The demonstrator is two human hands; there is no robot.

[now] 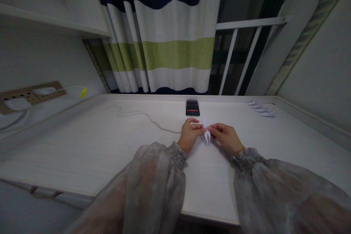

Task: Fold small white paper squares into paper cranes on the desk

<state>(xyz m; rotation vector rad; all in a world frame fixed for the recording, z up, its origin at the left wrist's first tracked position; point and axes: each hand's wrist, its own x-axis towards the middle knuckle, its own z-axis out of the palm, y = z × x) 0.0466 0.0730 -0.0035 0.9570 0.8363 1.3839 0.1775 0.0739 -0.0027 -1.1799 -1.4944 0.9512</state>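
Note:
A small folded white paper piece (pixel 206 130) stands upright between my two hands above the white desk (pixel 82 146). My left hand (pixel 190 134) pinches its left side with thumb and fingers closed. My right hand (pixel 225 136) pinches its right side, fingers curled. Both forearms wear loose sheer grey sleeves. A dark phone (pixel 192 109) lies flat on the desk just beyond the paper.
A thin white cable (pixel 142 115) runs across the desk toward my left hand. Several small folded paper shapes (pixel 261 109) sit at the far right corner. A power strip (pixel 30 95) is on the left wall. A striped curtain (pixel 170 44) and white railing (pixel 246 25) stand behind.

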